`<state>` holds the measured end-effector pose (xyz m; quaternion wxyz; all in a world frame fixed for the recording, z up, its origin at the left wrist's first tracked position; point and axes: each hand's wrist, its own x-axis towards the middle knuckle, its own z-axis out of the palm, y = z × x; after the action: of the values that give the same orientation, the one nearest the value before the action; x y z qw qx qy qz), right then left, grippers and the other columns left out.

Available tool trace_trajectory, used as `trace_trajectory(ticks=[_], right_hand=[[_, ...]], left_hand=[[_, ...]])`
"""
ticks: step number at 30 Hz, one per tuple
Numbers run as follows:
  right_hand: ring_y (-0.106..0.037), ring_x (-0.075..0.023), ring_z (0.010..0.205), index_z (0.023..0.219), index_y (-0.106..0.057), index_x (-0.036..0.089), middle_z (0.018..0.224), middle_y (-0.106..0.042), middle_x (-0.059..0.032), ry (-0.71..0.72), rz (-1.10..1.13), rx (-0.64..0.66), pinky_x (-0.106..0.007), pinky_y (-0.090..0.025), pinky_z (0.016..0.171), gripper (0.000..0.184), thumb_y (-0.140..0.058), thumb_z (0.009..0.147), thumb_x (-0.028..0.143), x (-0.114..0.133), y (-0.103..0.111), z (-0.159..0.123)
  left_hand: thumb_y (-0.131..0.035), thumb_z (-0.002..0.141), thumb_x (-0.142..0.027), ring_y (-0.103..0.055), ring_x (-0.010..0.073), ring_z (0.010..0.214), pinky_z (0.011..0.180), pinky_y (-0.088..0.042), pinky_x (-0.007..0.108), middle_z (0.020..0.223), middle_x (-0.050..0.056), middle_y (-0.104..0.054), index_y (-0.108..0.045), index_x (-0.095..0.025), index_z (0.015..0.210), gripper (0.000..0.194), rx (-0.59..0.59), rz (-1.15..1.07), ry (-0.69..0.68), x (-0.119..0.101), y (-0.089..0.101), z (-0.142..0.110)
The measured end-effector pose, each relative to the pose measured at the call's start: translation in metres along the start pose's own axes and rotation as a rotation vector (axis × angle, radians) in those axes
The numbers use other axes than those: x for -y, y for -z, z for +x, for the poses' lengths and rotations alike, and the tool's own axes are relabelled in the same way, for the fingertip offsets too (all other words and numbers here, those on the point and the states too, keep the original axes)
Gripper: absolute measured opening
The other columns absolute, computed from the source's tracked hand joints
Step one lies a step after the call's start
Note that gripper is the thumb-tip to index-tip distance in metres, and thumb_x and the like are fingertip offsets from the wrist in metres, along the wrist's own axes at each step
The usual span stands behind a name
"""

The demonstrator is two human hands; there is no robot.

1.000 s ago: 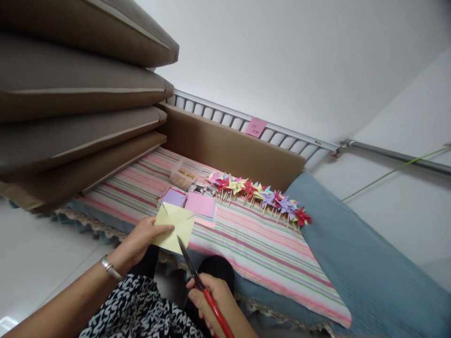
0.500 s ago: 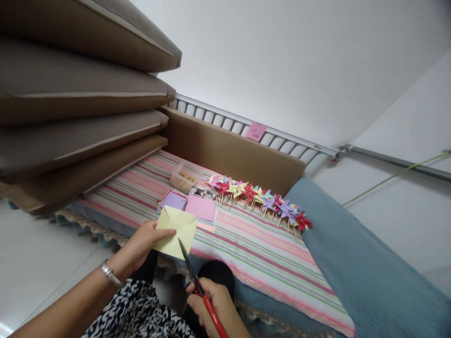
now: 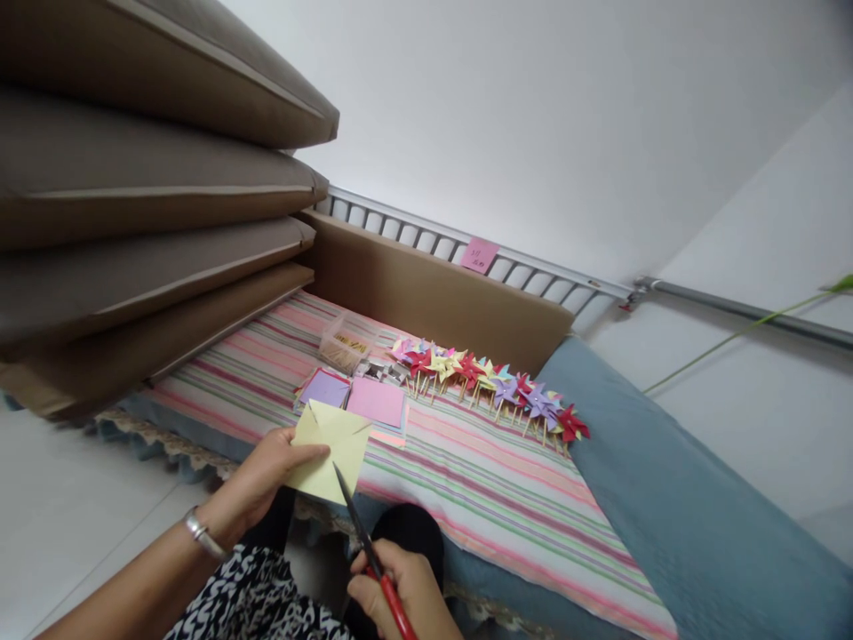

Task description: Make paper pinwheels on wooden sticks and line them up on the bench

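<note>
My left hand point(image 3: 276, 471) pinches a square of pale yellow paper point(image 3: 326, 444) by its left side, thumb on top. Slits run in from the paper's upper corners. In my right hand point(image 3: 403, 582) is a pair of scissors point(image 3: 363, 533) with red handles and dark blades. The blade tips lie at the lower right part of the yellow sheet, and the blades look closed or nearly so. Just beyond the sheet, a stack of purple paper squares point(image 3: 326, 388) and a stack of pink paper squares point(image 3: 377, 400) rest on the striped cloth point(image 3: 493, 471).
Finished paper pinwheels point(image 3: 470, 372) on sticks lie in a row along the back. A clear plastic box point(image 3: 346, 342) holds small sticks. Large brown cushions point(image 3: 153, 204) are piled at left, and a brown board point(image 3: 426, 284) stands before a metal rail point(image 3: 413, 233).
The view has shifted slightly, so the sheet and both hands appear a little lower. My grip on the paper and the scissors is unchanged.
</note>
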<state>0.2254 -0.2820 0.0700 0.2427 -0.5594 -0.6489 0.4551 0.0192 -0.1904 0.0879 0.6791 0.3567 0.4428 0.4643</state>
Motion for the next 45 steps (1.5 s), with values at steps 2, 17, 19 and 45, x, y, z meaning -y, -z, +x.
trace_trajectory(ticks=[2,17,19,45], right_hand=[[-0.037,-0.0093,0.049,0.081,-0.065,0.016,0.054,-0.043,0.0055,0.024,-0.030,-0.017,-0.021,-0.028,0.047,0.016,-0.061,0.077,0.031,-0.004,-0.001,0.003],[-0.064,-0.0199,0.080,0.117,-0.054,0.021,0.089,-0.067,-0.0053,0.175,0.084,-0.335,-0.028,-0.049,0.076,0.044,-0.061,0.075,0.027,-0.012,0.028,0.005],[-0.063,-0.0190,0.083,0.113,-0.053,0.022,0.096,-0.066,-0.0048,0.227,0.137,-0.371,-0.029,-0.048,0.078,0.043,-0.063,0.071,0.025,0.001,0.029,0.015],[-0.054,-0.0128,0.058,0.112,-0.058,0.017,0.070,-0.057,0.0017,0.052,0.283,-0.163,-0.025,-0.045,0.058,0.037,-0.061,0.080,0.034,-0.003,-0.002,0.017]], left_hand=[[-0.078,0.060,-0.025,-0.069,0.0222,0.061,0.057,-0.053,0.028,0.074,0.013,-0.076,-0.070,-0.007,0.087,0.034,-0.005,0.008,0.004,0.000,-0.001,0.000],[-0.079,0.056,-0.026,-0.069,0.0240,0.066,0.064,-0.051,0.030,0.077,0.011,-0.077,-0.075,-0.009,0.082,0.032,0.281,0.222,0.142,-0.008,0.010,0.000],[-0.078,0.057,-0.026,-0.069,0.0236,0.064,0.062,-0.050,0.030,0.077,0.011,-0.077,-0.076,-0.010,0.082,0.030,0.340,0.286,0.165,-0.002,0.004,-0.001],[-0.078,0.064,-0.024,-0.070,0.0228,0.068,0.063,-0.054,0.028,0.082,0.014,-0.077,-0.071,-0.005,0.096,0.037,-0.014,-0.049,-0.007,0.023,0.005,0.000]])
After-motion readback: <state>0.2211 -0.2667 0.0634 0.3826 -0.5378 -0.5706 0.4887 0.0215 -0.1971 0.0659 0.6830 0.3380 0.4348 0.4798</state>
